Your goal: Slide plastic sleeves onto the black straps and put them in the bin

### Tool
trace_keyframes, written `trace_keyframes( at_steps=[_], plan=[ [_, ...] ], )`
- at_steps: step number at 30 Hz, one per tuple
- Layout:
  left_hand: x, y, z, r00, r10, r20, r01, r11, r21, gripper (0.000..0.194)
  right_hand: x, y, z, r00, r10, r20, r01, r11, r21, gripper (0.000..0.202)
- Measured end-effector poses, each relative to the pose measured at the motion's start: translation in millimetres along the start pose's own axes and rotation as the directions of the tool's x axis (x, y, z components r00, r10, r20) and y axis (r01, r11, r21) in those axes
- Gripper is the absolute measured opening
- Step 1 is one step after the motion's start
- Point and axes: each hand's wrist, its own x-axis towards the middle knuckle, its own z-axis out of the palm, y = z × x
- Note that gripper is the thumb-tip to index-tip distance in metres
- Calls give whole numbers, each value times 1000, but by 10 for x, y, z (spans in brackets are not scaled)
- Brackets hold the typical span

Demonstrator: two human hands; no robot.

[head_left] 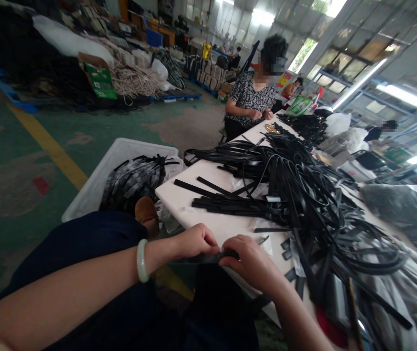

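Observation:
Over my lap, at the near edge of the table, my left hand [198,242] pinches a dark strap [205,258], which is partly blurred. Close beside it, my right hand [248,258] has its fingers curled round the strap's other part, so the two hands almost touch. A pale bangle [142,261] circles my left wrist. Just beyond my hands, black strips [226,204] lie flat on the white table [179,197]. A large tangled heap of black straps [299,180] spreads to the right of them. Short black pieces [287,251] rest near my right hand.
Left of the table stands a white bin [99,183] holding bundled black straps [131,178]. Across the table's far end a person [250,100] works with both hands near small gold-coloured parts [272,128]. Pallets with piled material, including a green box [101,80], line the back left.

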Motion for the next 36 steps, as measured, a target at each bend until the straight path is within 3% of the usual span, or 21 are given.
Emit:
trace_keyframes(
  at_steps=[1,2,3,4,5,6,7,8,9,11,13,15,17,19,21,27,30,32,34,36],
  plan=[
    [-9,0,-33,999,-17,-46,16,1000,-15,28,-51,34,25,987,69,-142,-62,997,52,23],
    [-19,0,-76,995,-39,-94,36,999,-34,27,-127,93,46,944,192,-267,-158,977,146,32],
    [-30,3,-122,989,-61,-131,54,997,-55,26,-217,165,71,882,351,-314,-261,919,296,42],
    [-41,6,-163,985,-75,-153,65,995,-75,27,-305,236,108,824,509,-249,-352,804,480,50],
    [-53,11,-193,984,-84,-154,70,993,-93,27,-379,297,162,786,613,-86,-418,628,657,56],
    [-64,15,-211,987,-90,-137,76,991,-107,28,-424,340,233,780,615,119,-450,418,789,59],
    [-74,18,-216,990,-98,-103,86,989,-117,29,-436,362,315,799,531,283,-448,210,869,61],
    [-84,18,-210,993,-103,-60,96,989,-115,29,-413,367,401,830,428,357,-409,32,912,63],
    [-93,14,-197,994,-107,-10,106,990,-97,29,-360,359,481,864,369,343,-330,-100,939,63],
    [-105,-6,-164,990,-122,68,124,992,-32,28,-207,323,591,883,433,180,-94,-212,973,52],
    [-105,-34,-141,989,-127,71,126,992,8,28,-64,272,618,807,590,-20,127,-140,982,39],
    [-93,-53,-132,994,-110,29,110,994,1,29,13,195,598,705,667,-240,281,48,959,35],
    [-76,-45,-128,997,-79,-13,78,997,-15,31,31,85,589,617,653,-440,364,259,895,38],
    [-63,-7,-114,998,-53,-28,53,998,-17,31,28,-43,631,569,620,-540,365,398,842,39],
    [-58,50,-81,999,-33,-41,31,999,-35,29,32,-161,726,591,614,-523,315,421,850,43],
    [-26,130,106,991,41,-128,-55,992,-113,32,133,-390,1140,758,570,-319,121,357,926,45],
    [-2,115,94,990,93,-105,-105,988,-115,36,222,-426,1203,749,591,-299,116,327,938,41],
    [0,119,-8,991,127,43,-121,984,-132,36,251,-369,1061,736,614,-286,137,279,951,37],
    [-16,131,-158,963,123,240,-104,991,-89,51,199,-221,738,711,616,-340,205,282,938,34],
    [-45,126,-297,913,54,404,-75,996,38,57,32,-2,287,678,548,-490,259,445,857,38]
  ],
)
